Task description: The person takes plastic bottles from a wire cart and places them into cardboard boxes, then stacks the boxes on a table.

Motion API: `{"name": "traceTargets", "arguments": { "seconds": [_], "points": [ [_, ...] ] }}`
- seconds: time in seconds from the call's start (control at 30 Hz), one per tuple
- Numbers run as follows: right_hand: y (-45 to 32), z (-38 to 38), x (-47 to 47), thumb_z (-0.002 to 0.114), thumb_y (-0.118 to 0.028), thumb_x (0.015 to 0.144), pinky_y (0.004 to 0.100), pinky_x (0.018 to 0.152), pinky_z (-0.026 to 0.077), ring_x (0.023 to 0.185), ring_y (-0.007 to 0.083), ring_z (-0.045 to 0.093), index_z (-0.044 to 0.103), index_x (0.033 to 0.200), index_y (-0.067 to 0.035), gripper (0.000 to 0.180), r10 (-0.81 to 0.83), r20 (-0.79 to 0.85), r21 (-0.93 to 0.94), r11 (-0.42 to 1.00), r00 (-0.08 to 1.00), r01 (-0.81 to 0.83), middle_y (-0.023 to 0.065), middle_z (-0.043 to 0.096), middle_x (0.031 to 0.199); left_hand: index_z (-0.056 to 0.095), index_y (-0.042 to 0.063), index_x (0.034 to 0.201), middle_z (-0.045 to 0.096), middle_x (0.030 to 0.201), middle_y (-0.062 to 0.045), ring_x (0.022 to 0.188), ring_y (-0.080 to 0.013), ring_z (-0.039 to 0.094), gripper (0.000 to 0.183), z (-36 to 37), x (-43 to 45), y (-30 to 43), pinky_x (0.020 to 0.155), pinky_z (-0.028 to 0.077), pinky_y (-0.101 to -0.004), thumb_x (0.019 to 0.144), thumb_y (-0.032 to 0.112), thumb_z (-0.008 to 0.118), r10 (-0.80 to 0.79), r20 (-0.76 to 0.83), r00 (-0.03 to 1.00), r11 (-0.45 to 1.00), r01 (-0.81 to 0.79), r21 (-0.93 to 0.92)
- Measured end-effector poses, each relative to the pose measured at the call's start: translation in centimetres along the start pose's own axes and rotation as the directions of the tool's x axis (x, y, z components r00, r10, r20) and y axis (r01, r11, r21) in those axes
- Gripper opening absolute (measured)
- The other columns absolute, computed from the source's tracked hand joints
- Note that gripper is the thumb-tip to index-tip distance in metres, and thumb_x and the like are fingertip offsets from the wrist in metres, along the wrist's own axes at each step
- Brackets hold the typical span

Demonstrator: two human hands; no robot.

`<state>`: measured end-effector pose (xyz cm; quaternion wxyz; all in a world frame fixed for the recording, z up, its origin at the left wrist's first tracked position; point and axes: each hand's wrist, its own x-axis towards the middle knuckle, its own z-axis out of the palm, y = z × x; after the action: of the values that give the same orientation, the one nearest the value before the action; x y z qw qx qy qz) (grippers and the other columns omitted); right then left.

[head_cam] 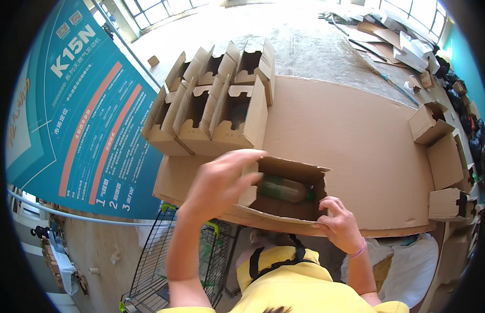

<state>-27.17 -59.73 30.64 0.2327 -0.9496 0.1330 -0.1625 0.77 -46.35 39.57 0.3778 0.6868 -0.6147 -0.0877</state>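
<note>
A cardboard box [295, 164] stands before me at the table's near edge, its top open. Inside it a clear plastic bottle with green parts [283, 189] lies on its side. My left hand [224, 182], blurred, is over the box's left end with thumb and fingers apart; whether it touches the cardboard there cannot be told. At the box's near right corner, my right hand [340, 223] pinches the rim between thumb and fingers. A pink band [359, 248] circles that wrist.
Several open boxes [238, 137] stand in two rows at the table's [344, 125] far left. More cartons [446, 160] line its right edge. Below left is a wire cart [152, 254] with bottles; a large blue banner [89, 117] stands left. White sacking [414, 262] lies below right.
</note>
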Motion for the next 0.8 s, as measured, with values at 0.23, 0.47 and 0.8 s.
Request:
{"name": "traceTargets", "arguments": {
  "seconds": [0.23, 0.47, 0.8],
  "points": [
    [-2.1, 0.0, 1.5, 0.076, -0.003, 0.066, 0.0388, 0.081, 0.052, 0.108, 0.0291, 0.057, 0.066, 0.070, -0.002, 0.011, 0.083, 0.031, -0.043, 0.996, 0.996, -0.082, 0.0095, 0.056, 0.105, 0.063, -0.004, 0.108, 0.069, 0.095, -0.015, 0.087, -0.0237, 0.067, 0.028, -1.1, -32.5, -22.2, 0.078, 0.052, -0.0367, 0.087, 0.015, 0.067, -0.790, -0.420, 0.447, 0.503, 0.864, -0.025],
    [-3.7, -0.1, 2.5, 0.077, -0.001, 0.064, 0.0382, 0.084, 0.052, 0.108, 0.0284, 0.057, 0.070, 0.073, 0.000, 0.011, 0.188, 0.018, -0.157, 0.971, 0.982, -0.183, 0.0099, 0.059, 0.107, 0.058, 0.005, 0.131, 0.060, 0.129, -0.022, 0.117, -0.0362, 0.058, 0.082, 16.7, -59.0, -32.5, 0.099, 0.047, -0.0434, 0.062, 0.042, 0.085, -0.997, 0.044, 0.069, 0.080, 0.940, 0.331],
    [-5.3, 1.5, 1.3, 0.075, 0.000, 0.065, 0.0372, 0.088, 0.051, 0.115, 0.0280, 0.055, 0.069, 0.072, 0.000, 0.010, 0.254, -0.029, -0.278, 0.927, 0.967, -0.252, 0.0095, 0.061, 0.107, 0.031, 0.018, 0.149, 0.057, 0.133, -0.016, 0.126, -0.0303, 0.053, 0.104, 20.4, -57.5, -28.0, 0.107, 0.036, -0.0498, 0.063, 0.042, 0.083, -0.916, 0.400, -0.012, 0.301, 0.639, 0.708]
  ]
}}
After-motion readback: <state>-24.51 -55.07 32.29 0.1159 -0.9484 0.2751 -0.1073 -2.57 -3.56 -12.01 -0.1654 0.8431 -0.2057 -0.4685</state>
